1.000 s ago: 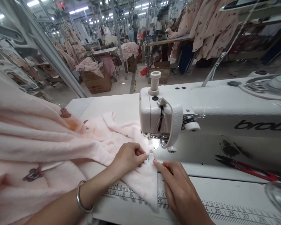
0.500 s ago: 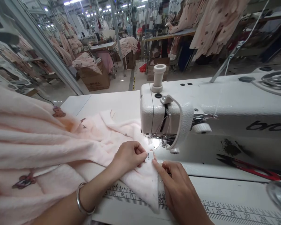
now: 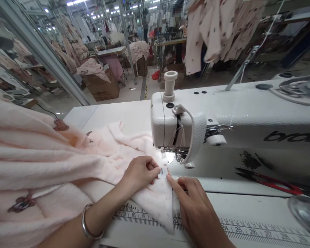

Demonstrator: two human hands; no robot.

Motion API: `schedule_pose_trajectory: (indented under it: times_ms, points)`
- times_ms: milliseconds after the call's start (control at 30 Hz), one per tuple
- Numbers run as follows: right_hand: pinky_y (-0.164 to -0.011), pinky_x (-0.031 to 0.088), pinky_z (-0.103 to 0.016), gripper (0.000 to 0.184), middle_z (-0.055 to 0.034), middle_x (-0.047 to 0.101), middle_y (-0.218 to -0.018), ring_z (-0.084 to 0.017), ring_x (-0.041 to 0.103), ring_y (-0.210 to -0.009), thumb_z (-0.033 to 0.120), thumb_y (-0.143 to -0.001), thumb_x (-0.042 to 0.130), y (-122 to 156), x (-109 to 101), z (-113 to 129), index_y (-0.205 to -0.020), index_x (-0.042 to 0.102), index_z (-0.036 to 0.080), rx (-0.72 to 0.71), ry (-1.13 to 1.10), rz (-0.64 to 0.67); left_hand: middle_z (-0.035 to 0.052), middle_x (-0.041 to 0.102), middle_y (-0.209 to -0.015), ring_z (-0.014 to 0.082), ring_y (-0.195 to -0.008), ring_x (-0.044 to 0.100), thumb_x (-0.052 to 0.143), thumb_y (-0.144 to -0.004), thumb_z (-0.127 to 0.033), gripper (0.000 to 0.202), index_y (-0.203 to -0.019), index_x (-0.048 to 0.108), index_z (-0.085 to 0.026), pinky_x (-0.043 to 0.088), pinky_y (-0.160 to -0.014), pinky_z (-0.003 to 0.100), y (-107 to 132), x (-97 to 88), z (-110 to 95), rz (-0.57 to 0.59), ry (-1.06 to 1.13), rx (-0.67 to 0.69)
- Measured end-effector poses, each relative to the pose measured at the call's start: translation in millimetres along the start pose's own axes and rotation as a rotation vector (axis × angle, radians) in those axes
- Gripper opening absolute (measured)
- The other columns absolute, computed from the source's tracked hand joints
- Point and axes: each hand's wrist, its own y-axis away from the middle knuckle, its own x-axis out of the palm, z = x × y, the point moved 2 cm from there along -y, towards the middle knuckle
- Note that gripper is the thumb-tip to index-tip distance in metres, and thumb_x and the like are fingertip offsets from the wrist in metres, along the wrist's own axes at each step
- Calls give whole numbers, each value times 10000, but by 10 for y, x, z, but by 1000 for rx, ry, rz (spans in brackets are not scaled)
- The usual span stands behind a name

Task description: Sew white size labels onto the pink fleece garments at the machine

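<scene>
A pale pink fleece garment (image 3: 41, 162) with small brown prints drapes from the left over the white sewing table (image 3: 248, 210). My left hand (image 3: 141, 171) pinches a small white label (image 3: 162, 172) against a folded corner of the fabric (image 3: 157, 201). My right hand (image 3: 196, 203) rests on the same corner, its forefinger touching the label's edge. Both hands sit just in front of the needle area (image 3: 174, 156) of a white sewing machine (image 3: 222, 117). A silver bangle (image 3: 86, 227) circles my left wrist.
Red-handled thread snips (image 3: 271, 182) lie on the machine bed at right. A ruler strip (image 3: 222, 227) runs along the table's near edge. Behind are cardboard boxes (image 3: 103, 88) heaped with pink garments, hanging garments (image 3: 217, 31), metal poles and other workers' tables.
The view has shifted slightly. Both hands and the label have stayed nearly in place before the needle. A garment in the background now hangs lower.
</scene>
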Motion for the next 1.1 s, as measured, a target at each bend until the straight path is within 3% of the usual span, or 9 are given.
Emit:
schedule_pose_trajectory:
  times_ms: [600, 667, 767, 900, 1000, 1100]
  points:
    - [-765, 461, -377, 517, -129, 483, -1007, -217, 444, -910, -91, -851, 318, -9, 18, 15, -1307, 502, 69, -36, 44, -37, 2, 654, -644, 132, -566, 599, 576, -783, -309, 158, -724, 613, -166, 418, -508, 216, 56, -6, -71, -40, -116, 18]
    - [-763, 456, -375, 521, -126, 487, -1000, -212, 449, -909, -108, -845, 310, -21, 15, 28, -1293, 511, 65, -33, 45, -54, 18, 669, -768, 140, -632, 613, 572, -811, -277, 142, -858, 640, -163, 475, -566, 244, 135, -63, -117, -111, -237, 143]
    - [-767, 450, -381, 517, -126, 488, -987, -212, 447, -908, -123, -838, 323, -35, 12, 45, -1288, 511, 50, -49, 41, -73, 88, 642, -1038, 185, -890, 638, 509, -870, -187, 223, -1057, 624, -143, 553, -759, 320, 315, -135, -169, -247, -475, 502]
    - [-752, 451, -387, 452, -138, 491, -980, -217, 441, -896, -108, -859, 359, -41, 7, 46, -1257, 530, 20, -86, 39, -118, 156, 564, -1263, 231, -1222, 515, 461, -926, -185, 274, -1148, 588, -86, 506, -1003, 370, 489, -86, -57, -171, -681, 909]
    - [-756, 452, -390, 436, -146, 490, -989, -223, 442, -908, -98, -867, 389, -38, 10, 36, -1270, 517, 6, -102, 45, -109, 190, 553, -1299, 273, -1283, 469, 486, -930, -226, 378, -1248, 513, -25, 487, -1039, 412, 503, -32, 77, -110, -814, 1043]
    - [-761, 453, -390, 448, -148, 488, -990, -227, 443, -918, -110, -861, 389, -31, 11, 28, -1277, 510, 2, -102, 54, -105, 201, 545, -1312, 290, -1271, 486, 490, -929, -243, 410, -1266, 495, -9, 494, -1028, 424, 473, -22, 151, -75, -884, 1057]
